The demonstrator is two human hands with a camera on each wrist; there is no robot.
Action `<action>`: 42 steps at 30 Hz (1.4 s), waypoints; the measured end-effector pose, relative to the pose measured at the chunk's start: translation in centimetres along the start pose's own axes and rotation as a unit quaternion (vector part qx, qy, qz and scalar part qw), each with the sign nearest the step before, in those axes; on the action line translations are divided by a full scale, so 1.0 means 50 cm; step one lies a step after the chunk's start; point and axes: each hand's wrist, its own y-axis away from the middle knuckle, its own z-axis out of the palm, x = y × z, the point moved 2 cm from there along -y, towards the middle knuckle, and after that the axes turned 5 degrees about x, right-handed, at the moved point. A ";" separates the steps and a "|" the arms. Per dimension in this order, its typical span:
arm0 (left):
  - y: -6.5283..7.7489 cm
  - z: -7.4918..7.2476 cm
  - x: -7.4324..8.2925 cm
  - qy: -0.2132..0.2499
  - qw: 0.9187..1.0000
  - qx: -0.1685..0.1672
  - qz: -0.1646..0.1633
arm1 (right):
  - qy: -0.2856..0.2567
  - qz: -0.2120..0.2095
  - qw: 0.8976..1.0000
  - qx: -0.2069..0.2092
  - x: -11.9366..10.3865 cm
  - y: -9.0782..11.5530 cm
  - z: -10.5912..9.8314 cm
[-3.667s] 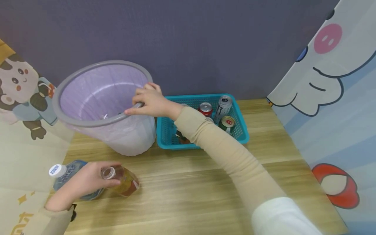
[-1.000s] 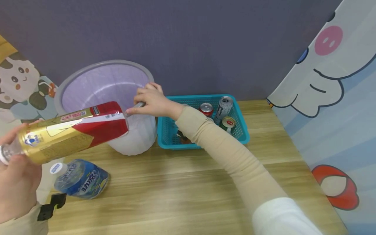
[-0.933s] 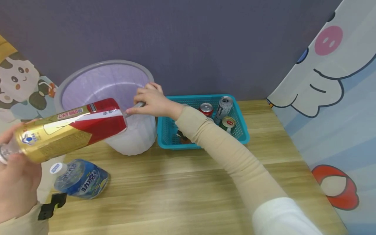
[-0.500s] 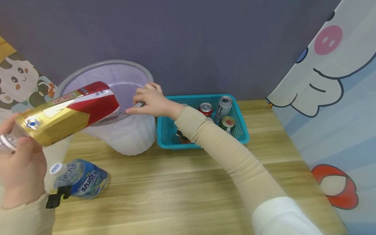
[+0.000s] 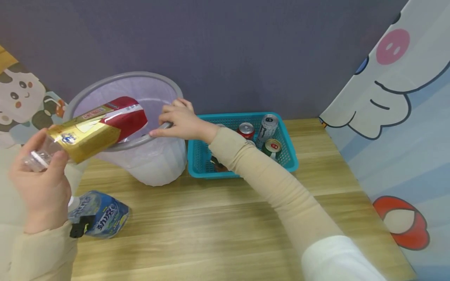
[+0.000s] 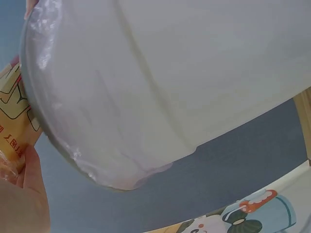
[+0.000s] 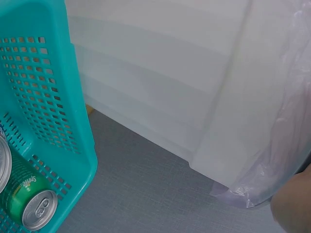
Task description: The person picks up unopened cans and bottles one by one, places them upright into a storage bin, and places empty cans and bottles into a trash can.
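My left hand (image 5: pixel 43 183) grips a gold and red plastic drink bottle (image 5: pixel 102 127) by its clear neck end. The bottle lies tilted, its red base over the opening of a lined trash bin (image 5: pixel 154 166). On the bin's grey rim, my right hand (image 5: pixel 179 121) holds the near right side, thumb outside. In the left wrist view, part of the bottle (image 6: pixel 17 116) shows beside the bin's rim. Only a piece of the right hand (image 7: pixel 291 204) appears in the right wrist view. A blue-labelled bottle (image 5: pixel 110 214) stands on the table, partly behind the left wrist.
Right of the bin, a teal basket (image 5: pixel 211 175) holds several items, among them a red can (image 5: pixel 246 130), a silver can (image 5: pixel 268 127) and a green can (image 5: pixel 272 146). The right forearm crosses above it. A dark wall (image 5: pixel 246 58) rises behind.
Over the last second, my left hand has moved right and away with the bottle, bringing its base over the bin opening. Earlier, the bottle was upright on the table. My right hand stays on the rim.
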 end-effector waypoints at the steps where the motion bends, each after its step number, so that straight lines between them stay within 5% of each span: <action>1: 0.000 0.000 -0.003 -0.007 1.000 0.000 0.002 | -0.001 -0.001 1.000 0.001 0.000 0.000 0.000; 13: -0.003 0.013 -0.023 -0.108 0.994 -0.030 0.015 | -0.004 -0.004 1.000 0.006 0.004 0.000 0.002; 19: -0.013 0.022 -0.030 -0.199 0.980 -0.014 0.016 | 0.000 -0.002 1.000 0.003 0.004 0.000 0.003; 26: -0.016 0.028 -0.039 -0.164 0.986 -0.037 0.018 | 0.002 0.000 1.000 0.001 0.002 -0.001 0.004; 38: -0.025 0.052 -0.033 -0.268 0.963 -0.023 -0.031 | 0.005 0.003 1.000 -0.003 0.003 -0.001 0.001; 42: -0.024 0.056 -0.036 -0.266 0.962 -0.027 -0.044 | 0.005 0.003 1.000 -0.004 0.002 0.000 0.003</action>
